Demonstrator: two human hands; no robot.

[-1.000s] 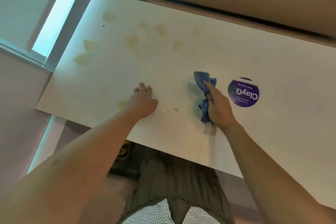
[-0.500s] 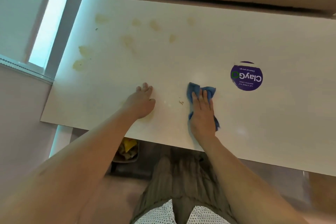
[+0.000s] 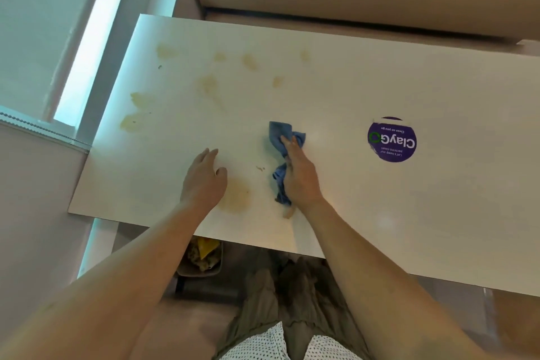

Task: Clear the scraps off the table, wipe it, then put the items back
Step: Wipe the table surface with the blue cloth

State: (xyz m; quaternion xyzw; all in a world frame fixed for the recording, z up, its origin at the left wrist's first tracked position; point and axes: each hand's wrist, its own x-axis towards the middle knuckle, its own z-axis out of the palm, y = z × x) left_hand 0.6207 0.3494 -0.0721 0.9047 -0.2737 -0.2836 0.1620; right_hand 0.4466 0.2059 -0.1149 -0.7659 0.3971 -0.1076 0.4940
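Wiping appears to be the step in hand. The right hand (image 3: 298, 178) presses a crumpled blue cloth (image 3: 279, 133) down on the white rectangular surface (image 3: 350, 90), about midway along it and nearer the near edge. The grip is not clenched: the fingers lie almost straight over the cloth, and the thumb is hidden. The left hand (image 3: 203, 181) rests palm-down just left of the cloth, fingers relaxed, holding nothing, probably to brace the body. A pale yellowish stain (image 3: 236, 196) lies between the hands, with a small brown scrap (image 3: 260, 168) just beyond it. Further yellowish blotches (image 3: 140, 99) spread toward the far left corner, apparently not yet wiped. A grey bin of scraps (image 3: 201, 257) stands below the near edge.
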